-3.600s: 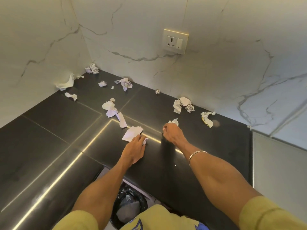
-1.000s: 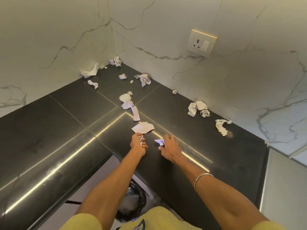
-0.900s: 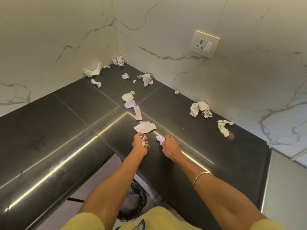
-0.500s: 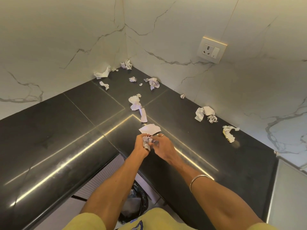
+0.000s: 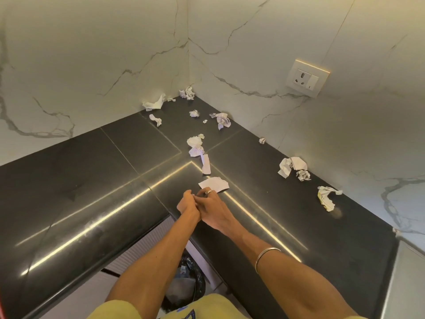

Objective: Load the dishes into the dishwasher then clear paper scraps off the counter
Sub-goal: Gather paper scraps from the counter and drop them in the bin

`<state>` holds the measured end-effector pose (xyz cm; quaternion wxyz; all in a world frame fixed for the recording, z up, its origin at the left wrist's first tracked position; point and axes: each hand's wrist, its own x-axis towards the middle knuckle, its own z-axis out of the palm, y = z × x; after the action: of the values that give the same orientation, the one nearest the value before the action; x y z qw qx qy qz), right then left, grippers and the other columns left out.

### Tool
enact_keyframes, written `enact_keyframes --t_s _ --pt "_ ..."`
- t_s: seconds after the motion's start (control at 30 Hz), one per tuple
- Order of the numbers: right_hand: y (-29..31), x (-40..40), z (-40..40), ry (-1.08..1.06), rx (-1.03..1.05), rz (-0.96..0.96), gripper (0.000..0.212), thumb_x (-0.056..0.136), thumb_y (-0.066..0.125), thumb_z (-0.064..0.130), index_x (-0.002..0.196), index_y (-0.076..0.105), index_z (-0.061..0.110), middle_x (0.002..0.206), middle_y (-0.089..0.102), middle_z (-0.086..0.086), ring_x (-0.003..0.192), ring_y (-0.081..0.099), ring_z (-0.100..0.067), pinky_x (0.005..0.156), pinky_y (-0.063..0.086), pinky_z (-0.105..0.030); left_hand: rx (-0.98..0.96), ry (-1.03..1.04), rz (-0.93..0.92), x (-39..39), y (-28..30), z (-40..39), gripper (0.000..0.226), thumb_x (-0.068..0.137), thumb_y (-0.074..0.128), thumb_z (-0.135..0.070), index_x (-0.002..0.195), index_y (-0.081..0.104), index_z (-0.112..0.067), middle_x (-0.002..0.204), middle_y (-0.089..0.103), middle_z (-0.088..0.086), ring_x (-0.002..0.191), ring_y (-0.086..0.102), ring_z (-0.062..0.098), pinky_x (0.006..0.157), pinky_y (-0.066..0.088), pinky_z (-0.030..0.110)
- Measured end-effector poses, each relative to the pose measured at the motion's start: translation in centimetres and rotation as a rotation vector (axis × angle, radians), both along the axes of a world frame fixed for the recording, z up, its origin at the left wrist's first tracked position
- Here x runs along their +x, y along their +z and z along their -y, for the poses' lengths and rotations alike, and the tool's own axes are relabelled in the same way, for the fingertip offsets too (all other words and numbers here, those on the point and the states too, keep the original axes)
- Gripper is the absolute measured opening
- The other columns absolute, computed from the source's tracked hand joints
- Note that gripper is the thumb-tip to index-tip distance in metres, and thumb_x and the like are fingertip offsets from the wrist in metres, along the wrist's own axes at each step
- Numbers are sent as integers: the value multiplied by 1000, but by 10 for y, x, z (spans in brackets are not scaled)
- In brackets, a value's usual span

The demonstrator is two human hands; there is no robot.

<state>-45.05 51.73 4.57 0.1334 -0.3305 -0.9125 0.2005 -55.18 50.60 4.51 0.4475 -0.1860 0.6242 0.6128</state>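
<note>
Bin [image 5: 184,286] is sitting below you, under the desk [image 5: 76,194] edge. You're pressing both hands together w/ gathered paper scraps: left hand [image 5: 186,203] is curling its grip round them, right hand [image 5: 212,209] is closing over the same bundle. Keep squeezing tight so nothing's dropping. Flat paper piece [image 5: 213,183] is lying just beyond your knuckles; take it next. More crumpled bits [image 5: 195,143] are trailing toward the corner.
</note>
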Motion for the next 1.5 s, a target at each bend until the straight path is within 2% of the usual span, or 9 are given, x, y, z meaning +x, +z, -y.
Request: enact_keyframes --t_s 0.17,0.27,0.4,0.67,0.93,1.13,1.27,1.37,1.5 --pt "4 7 -7 -134 -126 -204 27 99 50 36 121 66 33 112 54 9 95 56 -5 83 52 -24 51 16 -60 -25 -7 -2 29 94 60 -30 74 55 -10 60 47 4 42 37 13 37 28 19" --pt "-3 8 -26 -244 -56 -141 32 93 56 23 123 64 29 120 52 4 108 54 -10 89 52 -27 48 -57 -93 -33 -12 2 40 99 54 -42 70 53 -13 58 46 2 41 33 10 36 24 19" --pt "-12 8 -51 -347 -42 -49 50 84 63 20 133 55 24 136 48 -2 127 43 -22 99 49 -35 46 -130 -66 -32 -13 -2 26 94 54 -21 70 55 -10 60 51 6 41 35 11 36 25 20" --pt "-27 3 -61 -381 -144 269 63 89 50 63 146 41 39 158 28 -3 143 28 -26 115 28 -42 81 -96 -30 -33 -17 -15 21 87 53 -9 92 71 0 72 66 12 40 38 11 37 25 21" --pt "-16 4 -50 -442 29 144 27 97 53 29 121 66 22 123 62 -3 112 56 -22 94 44 -32 93 -147 -23 -33 -24 -15 22 90 53 -10 101 71 -3 82 72 15 45 42 11 38 29 22" --pt "-1 18 -64 -549 -231 94 25 96 53 28 105 70 12 103 69 -5 98 64 -26 76 44 -31 154 -205 -42 -32 -26 -9 28 93 50 -12 108 71 0 86 70 15 47 44 11 38 32 21" --pt "11 23 -56 -626 -313 -162 22 95 57 25 87 72 10 77 65 -2 70 57 -19 63 36 -25 139 -218 -45 -16 -18 -13 26 93 54 -13 107 73 -3 92 71 14 51 47 14 44 36 23" --pt "15 21 -39 -583 -323 -317 22 92 61 30 85 75 15 70 69 7 62 61 -11 56 44 -25 155 -217 36 7 -11 -21 26 88 59 -14 105 72 0 85 69 14 53 53 19 47 41 27" --pt "17 25 -25 -542 -400 -314 23 90 63 34 92 79 18 79 75 4 68 67 -9 62 53 -23 330 -243 226 52 -9 -33 40 96 37 -26 111 69 -7 91 68 14 83 65 29 70 53 36"
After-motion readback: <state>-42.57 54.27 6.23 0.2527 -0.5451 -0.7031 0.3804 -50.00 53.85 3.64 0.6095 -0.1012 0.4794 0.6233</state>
